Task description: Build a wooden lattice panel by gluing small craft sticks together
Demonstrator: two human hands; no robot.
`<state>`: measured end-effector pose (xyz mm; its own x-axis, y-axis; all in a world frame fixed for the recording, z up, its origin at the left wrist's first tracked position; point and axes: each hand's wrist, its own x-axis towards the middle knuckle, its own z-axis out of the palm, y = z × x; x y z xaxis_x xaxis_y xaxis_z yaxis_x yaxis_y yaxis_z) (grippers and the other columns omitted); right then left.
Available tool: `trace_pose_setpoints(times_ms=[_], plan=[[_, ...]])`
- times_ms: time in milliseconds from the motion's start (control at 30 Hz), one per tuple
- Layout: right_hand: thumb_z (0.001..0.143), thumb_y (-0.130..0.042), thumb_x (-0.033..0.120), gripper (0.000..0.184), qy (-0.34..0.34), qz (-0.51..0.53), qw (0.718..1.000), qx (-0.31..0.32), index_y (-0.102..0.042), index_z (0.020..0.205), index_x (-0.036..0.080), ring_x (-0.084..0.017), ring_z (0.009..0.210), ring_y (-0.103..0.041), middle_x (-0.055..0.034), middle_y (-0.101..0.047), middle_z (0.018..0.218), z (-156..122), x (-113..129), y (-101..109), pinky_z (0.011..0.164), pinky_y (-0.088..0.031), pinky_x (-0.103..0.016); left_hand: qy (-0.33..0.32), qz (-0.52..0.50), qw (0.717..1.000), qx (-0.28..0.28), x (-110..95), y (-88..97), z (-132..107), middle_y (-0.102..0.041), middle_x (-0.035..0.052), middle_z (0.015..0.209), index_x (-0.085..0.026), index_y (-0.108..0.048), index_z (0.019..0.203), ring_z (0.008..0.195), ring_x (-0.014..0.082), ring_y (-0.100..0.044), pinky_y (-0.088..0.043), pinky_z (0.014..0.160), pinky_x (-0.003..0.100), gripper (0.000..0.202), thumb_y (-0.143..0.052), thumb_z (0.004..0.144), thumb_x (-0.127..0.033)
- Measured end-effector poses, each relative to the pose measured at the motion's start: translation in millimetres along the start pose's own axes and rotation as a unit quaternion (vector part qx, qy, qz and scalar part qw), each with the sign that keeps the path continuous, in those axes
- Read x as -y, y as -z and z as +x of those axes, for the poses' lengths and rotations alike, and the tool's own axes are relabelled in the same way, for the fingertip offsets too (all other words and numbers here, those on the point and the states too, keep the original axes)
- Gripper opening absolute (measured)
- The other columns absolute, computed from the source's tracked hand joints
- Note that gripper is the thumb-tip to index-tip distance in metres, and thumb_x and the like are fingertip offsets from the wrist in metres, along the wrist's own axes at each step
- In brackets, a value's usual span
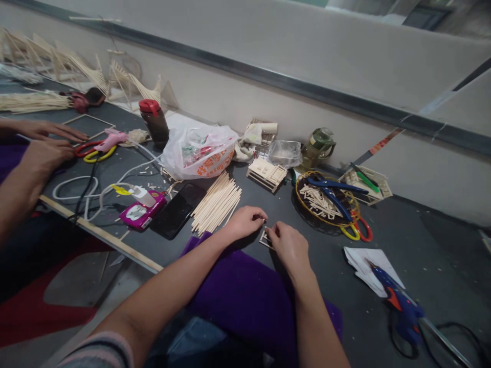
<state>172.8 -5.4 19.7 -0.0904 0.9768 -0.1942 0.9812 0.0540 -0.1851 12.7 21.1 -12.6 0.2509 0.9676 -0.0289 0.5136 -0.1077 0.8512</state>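
Note:
My left hand (245,221) and my right hand (290,247) meet over the dark table, fingers curled, both pinching a small frame of thin wooden sticks (265,238) that lies flat between them. A loose bundle of long wooden sticks (216,203) rests just left of my left hand. A purple cloth (245,296) covers my lap below the hands.
A black phone (176,209), a pink device (141,212), white cables and a glue bottle lie left. A round basket (326,202) holds sticks and blue pliers. A blue glue gun (399,301) lies right on paper. Another person's hands (46,145) rest far left, near scissors.

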Motion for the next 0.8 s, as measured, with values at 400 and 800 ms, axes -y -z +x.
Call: trace_pose_setpoints(times_ms=[400,800], plan=[[0.089,-0.049,0.041,0.029,-0.024,0.034,0.999,0.014,-0.064,0.073,0.023,-0.018,0.071,-0.06,-0.0045,-0.069,0.075,0.1,1.1,-0.1,0.056,-0.023,-0.027,0.0,0.001,1.0,-0.002,0.7,-0.1,0.1,-0.07,0.0007,0.074,-0.018,-0.075,0.095,0.064,0.0128,-0.056,-0.04,0.061,0.022,0.028,-0.053,0.077,-0.018],[0.086,-0.045,0.039,0.033,-0.044,0.041,0.998,0.022,-0.067,0.069,0.022,-0.018,0.07,-0.059,-0.0066,-0.069,0.073,1.7,6.4,-1.0,0.056,-0.025,-0.026,0.004,0.013,1.0,-0.002,-3.0,1.4,-1.0,-0.068,-0.0002,0.069,-0.018,-0.075,0.092,0.06,0.0121,-0.053,-0.037,0.057,0.023,0.026,-0.055,0.077,-0.017]])
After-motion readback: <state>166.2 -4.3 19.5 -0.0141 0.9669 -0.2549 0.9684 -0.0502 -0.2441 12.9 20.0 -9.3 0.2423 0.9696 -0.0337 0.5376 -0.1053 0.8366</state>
